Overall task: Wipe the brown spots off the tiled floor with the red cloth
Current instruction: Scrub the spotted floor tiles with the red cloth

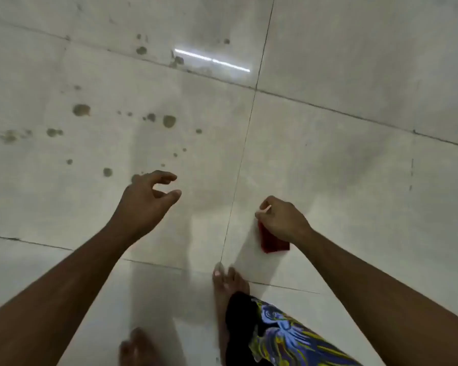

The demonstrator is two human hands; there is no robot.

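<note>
My right hand (pixel 282 217) grips the red cloth (pixel 271 240), which hangs folded below the fingers over the pale tiled floor (pixel 341 167). A thin pale sliver also sticks out between the fingers of that hand. My left hand (pixel 148 196) hovers above the floor with loosely curled fingers and holds nothing. Several brown spots lie on the tile ahead and to the left, among them a large one (pixel 81 110), another (pixel 169 121) and a small one (pixel 107 172) near the left hand. More spots (pixel 179 60) sit along the far grout line.
Two bare feet stand on the tiles below the hands, one (pixel 226 283) by the grout line, one (pixel 140 347) at the bottom edge. A patterned trouser leg (pixel 283 336) shows at the lower right. A lamp reflection (pixel 212 60) glares on the far tile.
</note>
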